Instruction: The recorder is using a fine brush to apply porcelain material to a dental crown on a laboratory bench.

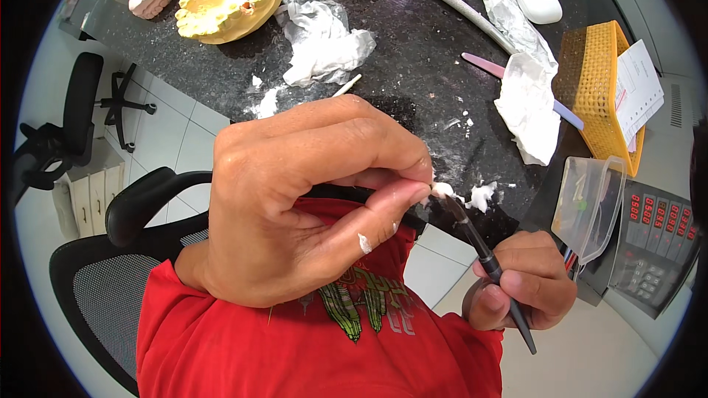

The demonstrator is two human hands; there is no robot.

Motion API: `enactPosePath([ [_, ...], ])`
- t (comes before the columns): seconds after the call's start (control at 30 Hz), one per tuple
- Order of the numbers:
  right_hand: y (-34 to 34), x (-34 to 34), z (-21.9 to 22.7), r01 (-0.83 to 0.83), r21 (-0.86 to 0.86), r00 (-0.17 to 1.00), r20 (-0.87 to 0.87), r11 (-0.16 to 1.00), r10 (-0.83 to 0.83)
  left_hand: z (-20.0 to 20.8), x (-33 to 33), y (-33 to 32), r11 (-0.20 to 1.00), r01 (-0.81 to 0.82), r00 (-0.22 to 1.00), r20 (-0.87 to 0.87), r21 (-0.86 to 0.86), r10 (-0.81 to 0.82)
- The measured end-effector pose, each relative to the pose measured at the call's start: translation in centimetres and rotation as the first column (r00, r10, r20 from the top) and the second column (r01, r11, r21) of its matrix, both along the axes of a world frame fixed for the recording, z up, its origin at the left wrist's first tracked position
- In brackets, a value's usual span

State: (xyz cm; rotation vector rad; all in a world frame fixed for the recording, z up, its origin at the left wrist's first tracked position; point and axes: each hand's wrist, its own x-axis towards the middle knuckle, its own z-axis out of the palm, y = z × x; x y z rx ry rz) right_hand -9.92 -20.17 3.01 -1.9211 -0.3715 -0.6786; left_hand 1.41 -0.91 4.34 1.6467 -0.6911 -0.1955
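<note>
Pinching a small white piece (pixel 442 189) near the edge of the speckled desk (pixel 420 51), my left hand (pixel 258 210) sits beside the slim, soft-tipped brush (pixel 483 254) my right hand (pixel 535 276) grips; open room lies beyond, beside crumpled tissue (pixel 321 40).

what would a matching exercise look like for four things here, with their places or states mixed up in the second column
Things
1. black-handled brush
2. yellow dental cast
3. yellow mesh basket
4. small white piece

Places or states
A. toward the upper left, on the dark speckled counter
B. pinched at the fingertips of the left hand
C. with white papers sticking out of it
D. gripped in the right hand

Right pairs: 1-D, 2-A, 3-C, 4-B
</note>
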Motion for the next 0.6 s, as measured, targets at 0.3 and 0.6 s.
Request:
enactPosePath([
  [0.3, 0.27, 0.13, -0.06, 0.015, 0.003, 1.000, 0.015, 1.000, -0.015, 0.07, -0.04, 0.05, 1.000, -0.001, 1.000, -0.004, 0.011, 0.001],
  [0.6, 0.15, 0.07, -0.06, 0.017, -0.007, 1.000, 0.020, 1.000, -0.017, 0.25, -0.08, 0.01, 1.000, -0.006, 1.000, -0.027, 0.028, 0.007],
])
